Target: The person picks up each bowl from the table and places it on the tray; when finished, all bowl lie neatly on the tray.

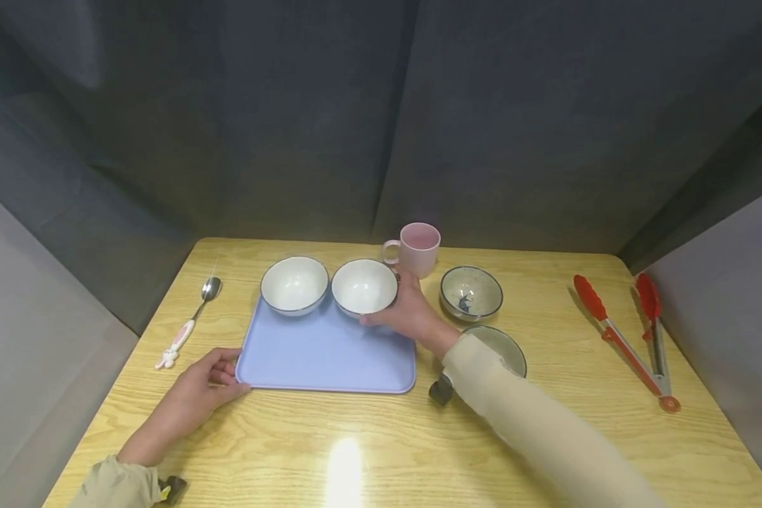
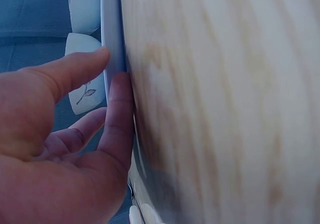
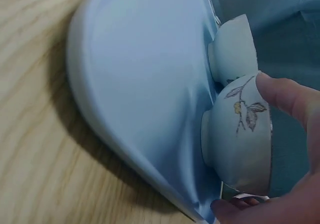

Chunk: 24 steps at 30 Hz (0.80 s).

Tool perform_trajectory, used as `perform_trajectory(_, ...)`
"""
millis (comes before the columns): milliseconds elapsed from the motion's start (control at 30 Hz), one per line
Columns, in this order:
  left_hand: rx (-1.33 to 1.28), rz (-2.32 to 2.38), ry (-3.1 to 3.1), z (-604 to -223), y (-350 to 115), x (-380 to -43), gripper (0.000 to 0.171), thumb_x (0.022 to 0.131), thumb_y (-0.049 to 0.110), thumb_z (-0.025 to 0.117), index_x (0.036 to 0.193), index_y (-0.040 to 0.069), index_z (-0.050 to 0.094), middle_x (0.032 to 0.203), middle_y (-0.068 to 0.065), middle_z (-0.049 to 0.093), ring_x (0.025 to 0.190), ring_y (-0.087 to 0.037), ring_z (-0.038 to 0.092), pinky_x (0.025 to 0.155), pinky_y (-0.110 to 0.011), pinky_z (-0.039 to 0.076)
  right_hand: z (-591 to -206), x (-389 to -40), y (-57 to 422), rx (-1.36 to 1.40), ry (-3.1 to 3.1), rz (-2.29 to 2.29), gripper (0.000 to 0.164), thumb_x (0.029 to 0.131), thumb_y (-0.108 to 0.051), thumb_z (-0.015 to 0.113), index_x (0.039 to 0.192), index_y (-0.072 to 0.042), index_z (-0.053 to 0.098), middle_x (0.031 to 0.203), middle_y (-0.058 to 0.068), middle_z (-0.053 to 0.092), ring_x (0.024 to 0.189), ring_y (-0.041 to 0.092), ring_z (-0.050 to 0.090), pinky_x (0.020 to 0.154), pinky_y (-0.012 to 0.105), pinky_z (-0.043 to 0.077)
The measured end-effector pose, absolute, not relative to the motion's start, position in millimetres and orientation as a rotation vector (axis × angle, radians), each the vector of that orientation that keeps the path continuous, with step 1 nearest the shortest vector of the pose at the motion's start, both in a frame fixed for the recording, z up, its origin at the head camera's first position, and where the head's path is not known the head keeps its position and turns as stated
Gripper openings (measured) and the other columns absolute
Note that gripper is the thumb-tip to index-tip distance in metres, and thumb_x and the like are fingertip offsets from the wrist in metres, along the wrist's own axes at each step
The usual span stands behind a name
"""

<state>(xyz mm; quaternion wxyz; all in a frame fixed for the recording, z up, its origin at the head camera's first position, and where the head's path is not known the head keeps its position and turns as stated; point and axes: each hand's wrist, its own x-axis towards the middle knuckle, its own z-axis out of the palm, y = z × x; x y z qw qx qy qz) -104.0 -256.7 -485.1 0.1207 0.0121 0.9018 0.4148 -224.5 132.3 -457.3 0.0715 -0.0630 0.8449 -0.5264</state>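
On the blue tray (image 1: 330,360) stand two white bowls side by side, along its far edge. My right hand (image 1: 413,307) grips the right white bowl (image 1: 363,286); in the right wrist view the thumb (image 3: 282,94) lies at the rim of this flower-patterned bowl (image 3: 240,129). The left white bowl (image 1: 294,283) is free of both hands. My left hand (image 1: 197,388) holds the tray's near left corner. In the left wrist view, its thumb (image 2: 82,69) touches the tray rim (image 2: 112,29), with a finger low against the edge, close to the table.
A pink mug (image 1: 420,247) stands behind my right hand. Right of the tray are a patterned bowl (image 1: 472,293) and another bowl (image 1: 504,346), partly covered by my sleeve. Red-tipped tongs (image 1: 631,356) lie far right; a spoon (image 1: 184,331) with a white handle lies left.
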Motion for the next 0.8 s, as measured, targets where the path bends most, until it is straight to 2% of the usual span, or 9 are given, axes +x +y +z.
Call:
perform_trajectory(200, 0.039, 1.21, 2.634, -484, -257, -104, 0.07, 0.101, 0.02, 0.086, 0.158, -0.005, 0.054, 0.122, -0.014, 0.069, 0.106, -0.018, 0.068, 0.08, -0.021, 0.059, -450, -214, 147, -0.195, 2.599, -1.453, 0.127, 0.081, -0.024, 0.103, 0.176, -0.009, 0.021, 0.179, 0.025, 0.027, 0.166, 0.043, 0.039, 0.137, 0.055, 0.034)
perform_trajectory(433, 0.038, 1.212, 2.631, -483, -257, -104, 0.069, 0.101, 0.018, 0.085, 0.157, -0.005, 0.054, 0.122, -0.014, 0.068, 0.105, -0.019, 0.067, 0.081, -0.021, 0.058, -441, -196, 164, -0.151, 2.576, -1.407, 0.123, 0.084, -0.026, 0.101, 0.177, -0.008, 0.023, 0.175, 0.024, 0.033, 0.162, 0.047, 0.044, 0.133, 0.058, 0.041)
perform_trajectory(600, 0.036, 1.21, 2.637, -481, -257, -104, 0.07, 0.1, 0.019, 0.086, 0.157, -0.006, 0.054, 0.122, -0.015, 0.068, 0.105, -0.019, 0.067, 0.079, -0.021, 0.058, -435, -181, 175, -0.199, 2.59, -1.421, 0.118, 0.086, -0.026, 0.099, 0.176, -0.004, 0.025, 0.175, 0.022, 0.034, 0.165, 0.043, 0.039, 0.136, 0.057, 0.037)
perform_trajectory(800, 0.027, 1.202, 2.636, -482, -257, -103, 0.069, 0.101, 0.019, 0.086, 0.157, -0.005, 0.054, 0.122, -0.014, 0.067, 0.105, -0.018, 0.066, 0.08, -0.021, 0.058, -425, -162, 191, -0.185, 2.609, -1.463, 0.108, 0.091, -0.027, 0.095, 0.173, -0.003, 0.03, 0.175, 0.022, 0.036, 0.164, 0.047, 0.04, 0.136, 0.058, 0.035)
